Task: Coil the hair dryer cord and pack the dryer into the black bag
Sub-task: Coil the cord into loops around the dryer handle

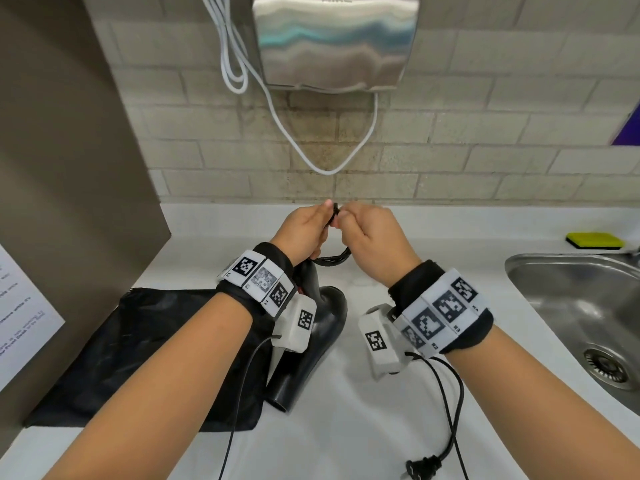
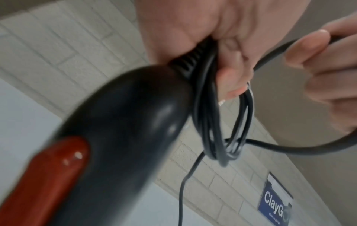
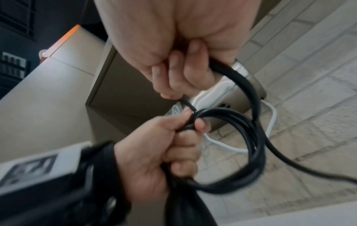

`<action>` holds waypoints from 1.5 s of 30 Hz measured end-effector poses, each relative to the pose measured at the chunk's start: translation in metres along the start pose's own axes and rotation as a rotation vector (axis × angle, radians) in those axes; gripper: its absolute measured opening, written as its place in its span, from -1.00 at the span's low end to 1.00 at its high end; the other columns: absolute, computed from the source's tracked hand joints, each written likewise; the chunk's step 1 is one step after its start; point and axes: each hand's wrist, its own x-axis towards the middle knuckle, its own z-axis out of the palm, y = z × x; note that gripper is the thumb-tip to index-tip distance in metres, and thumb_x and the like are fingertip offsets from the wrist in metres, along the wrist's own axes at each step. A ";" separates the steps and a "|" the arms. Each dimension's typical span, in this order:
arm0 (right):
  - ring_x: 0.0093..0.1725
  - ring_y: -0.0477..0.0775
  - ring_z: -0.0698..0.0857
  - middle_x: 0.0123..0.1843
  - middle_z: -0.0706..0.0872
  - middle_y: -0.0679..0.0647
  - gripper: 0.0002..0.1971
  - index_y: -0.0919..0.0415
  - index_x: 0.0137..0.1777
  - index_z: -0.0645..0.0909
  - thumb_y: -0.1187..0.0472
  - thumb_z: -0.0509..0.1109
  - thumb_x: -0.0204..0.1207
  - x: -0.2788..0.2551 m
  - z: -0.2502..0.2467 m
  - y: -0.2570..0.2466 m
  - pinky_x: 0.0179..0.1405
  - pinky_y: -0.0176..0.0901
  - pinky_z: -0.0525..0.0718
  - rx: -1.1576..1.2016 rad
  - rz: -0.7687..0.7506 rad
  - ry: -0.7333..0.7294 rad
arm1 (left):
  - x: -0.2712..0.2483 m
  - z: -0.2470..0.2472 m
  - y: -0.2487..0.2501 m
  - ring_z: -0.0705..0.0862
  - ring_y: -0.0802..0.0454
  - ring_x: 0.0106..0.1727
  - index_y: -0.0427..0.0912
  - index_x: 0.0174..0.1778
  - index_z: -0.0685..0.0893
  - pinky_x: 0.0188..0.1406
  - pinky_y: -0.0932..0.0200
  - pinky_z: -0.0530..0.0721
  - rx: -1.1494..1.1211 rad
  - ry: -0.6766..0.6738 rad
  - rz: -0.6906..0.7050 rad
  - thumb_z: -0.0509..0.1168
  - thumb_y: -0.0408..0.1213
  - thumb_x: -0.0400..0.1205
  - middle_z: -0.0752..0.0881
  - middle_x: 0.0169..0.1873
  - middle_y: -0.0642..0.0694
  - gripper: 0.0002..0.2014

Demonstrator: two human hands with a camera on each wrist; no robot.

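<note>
My left hand (image 1: 306, 233) grips several loops of the black cord (image 1: 330, 259) next to the strain relief, above the counter. The black hair dryer (image 1: 311, 344) hangs below that hand, nozzle down near the counter. In the left wrist view its handle (image 2: 125, 130) carries a red switch (image 2: 58, 175), and the coil (image 2: 222, 122) lies under my fingers. My right hand (image 1: 372, 237) pinches the running strand (image 3: 241, 85) right beside the left hand (image 3: 164, 152). The cord's loose end trails to the plug (image 1: 424, 465) at the front. The black bag (image 1: 138, 358) lies flat on the left.
A steel sink (image 1: 571, 306) is set into the white counter (image 1: 346, 393) on the right, with a yellow sponge (image 1: 594, 240) behind it. A steel hand dryer (image 1: 332, 39) and a looping white cable (image 1: 325, 169) hang on the brick wall. A brown partition (image 1: 69, 168) bounds the left.
</note>
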 end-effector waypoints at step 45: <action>-0.35 -0.46 0.58 -0.23 0.67 -0.09 -0.81 0.27 0.04 0.68 0.43 0.28 0.53 0.015 -0.006 0.022 -0.26 -0.66 0.46 0.129 0.122 0.056 | -0.006 0.005 0.002 0.18 0.22 -0.73 -0.19 -0.27 0.52 -0.68 0.35 0.26 -0.053 0.008 -0.036 0.06 -0.03 0.73 0.25 -0.79 0.16 -0.63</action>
